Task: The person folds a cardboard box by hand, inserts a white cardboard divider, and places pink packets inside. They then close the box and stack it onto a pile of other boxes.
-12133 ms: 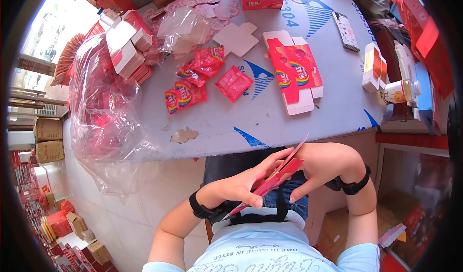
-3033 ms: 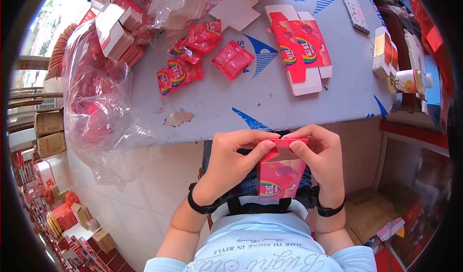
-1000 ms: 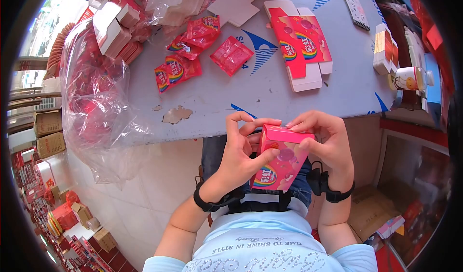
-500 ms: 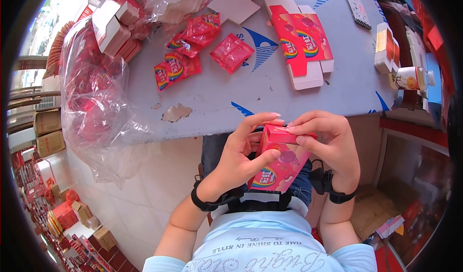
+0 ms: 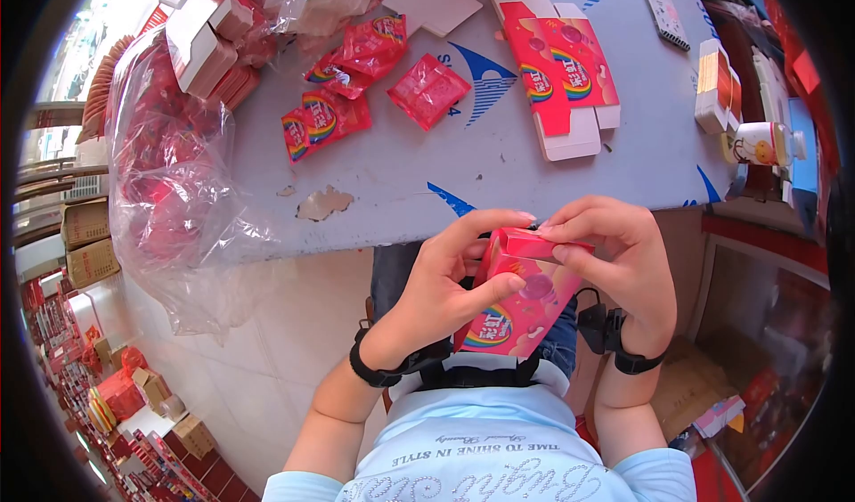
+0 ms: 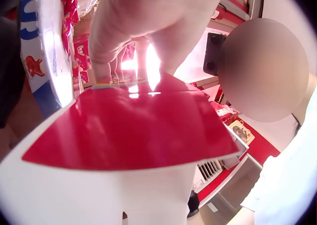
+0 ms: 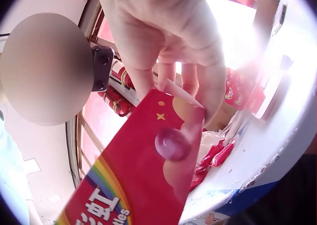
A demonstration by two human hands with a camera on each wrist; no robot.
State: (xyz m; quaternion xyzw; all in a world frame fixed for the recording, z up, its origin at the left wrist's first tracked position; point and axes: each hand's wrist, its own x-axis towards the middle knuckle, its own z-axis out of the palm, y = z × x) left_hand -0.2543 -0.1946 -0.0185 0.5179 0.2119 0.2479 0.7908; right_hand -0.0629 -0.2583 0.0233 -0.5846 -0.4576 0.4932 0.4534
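A red and pink rainbow-print box (image 5: 525,302) is held over the lap, just off the table's near edge. The left hand (image 5: 445,279) grips its left side, thumb on the printed front face. At the top right corner the right hand (image 5: 619,248) pinches the end flap between thumb and fingers. In the left wrist view a plain red face (image 6: 133,126) of the box is below the left fingers. The right wrist view shows the printed face (image 7: 143,155) below the right hand (image 7: 168,37).
On the table (image 5: 356,208) lie a flattened box (image 5: 570,74), several red candy packets (image 5: 429,92), a white cut-out card (image 5: 434,3) and a phone-like patterned object (image 5: 661,9). Clear plastic (image 5: 174,190) hangs over the left edge; a small jar (image 5: 764,144) stands at the right.
The box was flat earlier, then opened out with its top flaps up; now its top is folded over. Lately both hands and the box have shifted slightly right.
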